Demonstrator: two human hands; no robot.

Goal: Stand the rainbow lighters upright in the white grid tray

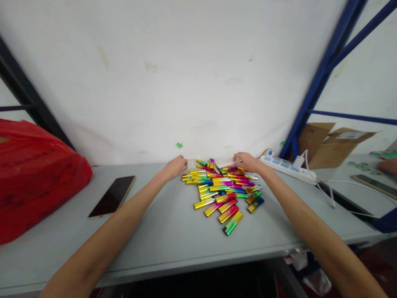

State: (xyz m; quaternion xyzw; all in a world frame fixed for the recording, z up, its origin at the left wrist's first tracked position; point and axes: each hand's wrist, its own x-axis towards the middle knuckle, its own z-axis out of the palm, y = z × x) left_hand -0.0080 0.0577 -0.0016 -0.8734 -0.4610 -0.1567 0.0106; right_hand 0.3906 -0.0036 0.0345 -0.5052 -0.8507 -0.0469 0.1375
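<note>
The left hand and right hand are curling beside pale strips on the desk's far side, any grip unclear to me; shiny lighters are lying heaped between and nearer

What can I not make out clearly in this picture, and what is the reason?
All in the head view:
- Left hand and right hand: too small and blurred to show their exact grip.
- Pile of shiny pieces: upper ones hide lower ones, preventing a count.
- Red bag: cut by the left edge; its plastic hides any contents.
- Other person's hand: cut by the right edge.
</note>
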